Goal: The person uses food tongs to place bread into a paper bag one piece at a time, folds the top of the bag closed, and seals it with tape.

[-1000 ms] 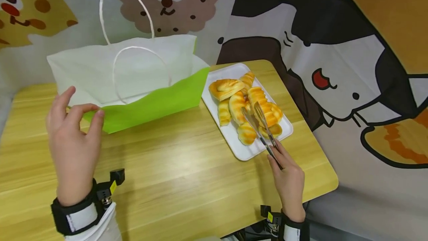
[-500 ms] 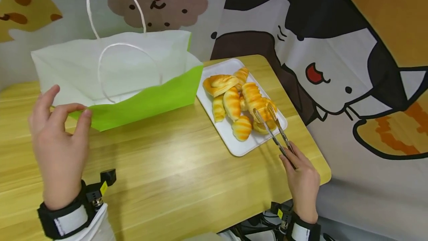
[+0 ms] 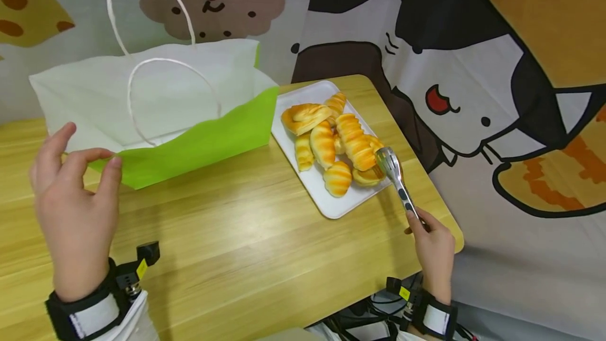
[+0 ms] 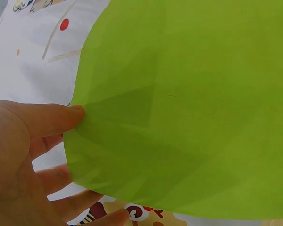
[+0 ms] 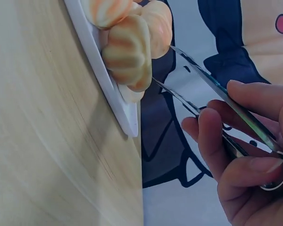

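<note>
My left hand (image 3: 78, 204) pinches the near rim of a green paper bag (image 3: 203, 146) between thumb and index finger, its other fingers spread. The bag has a white inside and white cord handles, and its mouth is open toward me. In the left wrist view the thumb lies on the edge of the bag's green side (image 4: 179, 103). My right hand (image 3: 433, 249) grips metal tongs (image 3: 396, 175), whose tips are at the right end of a pile of bread rolls (image 3: 352, 141). In the right wrist view the tongs' arms (image 5: 221, 94) stand apart with no bread between them.
The rolls lie on a white tray (image 3: 333, 210) at the right of the wooden table (image 3: 227, 257). Behind the table hangs a cloth with cartoon animals (image 3: 473, 93). Dark cables (image 3: 379, 309) show below the table's front edge.
The right hand and tongs have moved right across the rolls to the tray's right end, and the tongs have turned. The left hand still pinches the bag. The whole view has shifted slightly.
</note>
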`<state>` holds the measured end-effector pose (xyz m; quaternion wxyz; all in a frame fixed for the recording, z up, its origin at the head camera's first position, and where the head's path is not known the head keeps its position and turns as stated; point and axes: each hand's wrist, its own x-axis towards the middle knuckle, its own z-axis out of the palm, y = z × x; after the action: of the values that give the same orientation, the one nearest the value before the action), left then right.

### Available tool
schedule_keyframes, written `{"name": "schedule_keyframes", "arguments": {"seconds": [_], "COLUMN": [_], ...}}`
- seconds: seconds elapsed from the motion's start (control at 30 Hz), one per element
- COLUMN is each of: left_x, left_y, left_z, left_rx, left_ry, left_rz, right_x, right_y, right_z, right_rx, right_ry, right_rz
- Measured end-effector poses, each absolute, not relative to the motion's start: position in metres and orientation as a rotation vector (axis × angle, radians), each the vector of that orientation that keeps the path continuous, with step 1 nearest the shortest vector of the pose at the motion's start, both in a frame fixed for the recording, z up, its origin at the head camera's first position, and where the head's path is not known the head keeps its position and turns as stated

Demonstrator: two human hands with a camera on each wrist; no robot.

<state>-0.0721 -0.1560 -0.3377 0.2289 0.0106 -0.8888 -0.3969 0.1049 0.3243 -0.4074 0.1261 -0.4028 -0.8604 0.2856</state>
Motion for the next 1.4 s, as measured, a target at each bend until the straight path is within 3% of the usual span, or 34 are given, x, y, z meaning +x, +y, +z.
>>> {"name": "schedule_keyframes", "arguments": {"seconds": [0.2, 0.67, 1.4], "left_x": [-0.07, -0.07, -0.07], "left_y": [-0.156, -0.159, -0.157], "left_z": [-0.338, -0.34, -0.343], "left_rx": [0.03, -0.018, -0.034], "left_ry": [-2.442, -2.424, -2.357], "left_rz": [-1.096, -1.082, -1.154], "right_x": [0.095, 0.092, 0.071], "right_y": [0.345, 0.36, 0.319], "right_z": [-0.41, -0.421, -0.438], "right_rx": [-1.216, -0.891, -1.014], "right_ry": [-2.491, -2.229, -2.142], "right_rz": [1.161, 1.873, 2.051]}}
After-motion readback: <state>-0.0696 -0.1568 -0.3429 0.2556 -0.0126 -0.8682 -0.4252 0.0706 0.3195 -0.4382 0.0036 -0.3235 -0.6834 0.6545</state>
